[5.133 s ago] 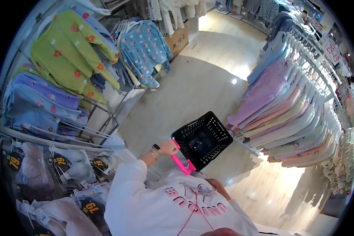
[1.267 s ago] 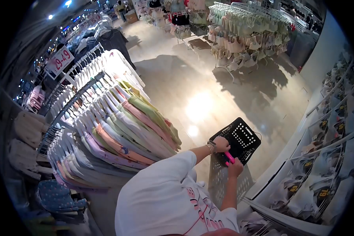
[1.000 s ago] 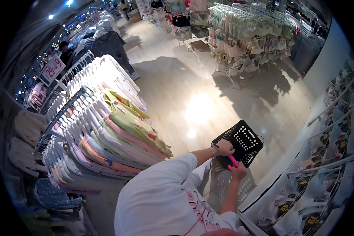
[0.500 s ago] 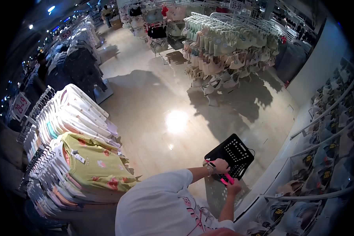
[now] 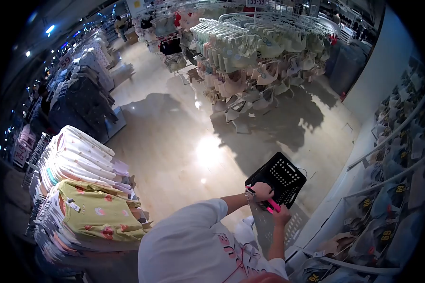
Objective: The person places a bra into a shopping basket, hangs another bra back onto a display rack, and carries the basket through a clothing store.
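Note:
A black shopping basket (image 5: 293, 185) with rows of small holes hangs tilted in front of me, above the floor. My right hand (image 5: 282, 216) is closed around its pink handle (image 5: 273, 206). My left hand (image 5: 263, 192), with a watch on the wrist, is over the basket's near side, its fingers curled. What those fingers hold, if anything, is hidden against a dark area in the basket. Another bit of pink shows beside the left wrist.
On my left stands a rack with a yellow floral top (image 5: 99, 210) and white tops (image 5: 82, 153). Ahead is a rack of pale bras (image 5: 250, 56). A wall display of bagged underwear (image 5: 387, 203) runs along my right. Dark clothes (image 5: 82, 106) hang further left.
My left hand has moved slightly up and left, over the basket. The right hand still grips the handle. My view has shifted, so the racks sit further left.

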The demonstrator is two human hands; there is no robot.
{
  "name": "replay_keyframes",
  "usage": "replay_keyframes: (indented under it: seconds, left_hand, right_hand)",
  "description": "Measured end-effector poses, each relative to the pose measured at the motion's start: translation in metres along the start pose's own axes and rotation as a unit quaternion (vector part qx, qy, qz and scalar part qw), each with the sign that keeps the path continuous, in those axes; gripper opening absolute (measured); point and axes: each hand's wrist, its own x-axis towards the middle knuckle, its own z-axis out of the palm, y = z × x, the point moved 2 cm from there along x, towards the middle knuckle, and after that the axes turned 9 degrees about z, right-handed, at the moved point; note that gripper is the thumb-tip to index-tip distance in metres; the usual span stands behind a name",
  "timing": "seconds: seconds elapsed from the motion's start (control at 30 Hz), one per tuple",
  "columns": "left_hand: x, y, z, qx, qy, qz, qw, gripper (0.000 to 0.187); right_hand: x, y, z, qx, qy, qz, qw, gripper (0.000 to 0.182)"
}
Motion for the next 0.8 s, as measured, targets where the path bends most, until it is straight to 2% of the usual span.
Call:
replay_keyframes:
  seconds: [0.07,0.23,0.3,0.43,0.67,0.8]
  left_hand:
    - [0.034,-0.004,0.008,0.013,-0.038,-0.031,0.999,0.047]
    - [0.109,-0.005,0.001,0.011,-0.013,-0.049,0.999,0.045]
    - [0.136,-0.007,-0.002,0.011,-0.013,-0.064,0.998,0.044]
    - [0.184,-0.017,-0.007,-0.021,0.000,-0.060,0.998,0.044]
    - [0.280,-0.058,-0.009,0.019,0.006,-0.028,0.999,0.044]
    - [0.341,-0.076,-0.021,-0.030,-0.004,-0.036,0.999,0.044]
  right_hand:
    - [0.029,0.018,0.005,0.010,-0.016,-0.008,1.000,0.018]
    - [0.103,0.061,0.015,0.017,-0.021,0.011,1.000,0.019]
    - [0.133,0.073,0.017,0.036,-0.021,-0.014,0.999,0.020]
    - [0.179,0.094,0.026,0.027,-0.030,-0.018,0.999,0.021]
    - [0.263,0.117,0.057,0.030,0.017,-0.019,0.999,0.023]
    - [0.320,0.129,0.070,0.010,0.023,-0.018,1.000,0.020]
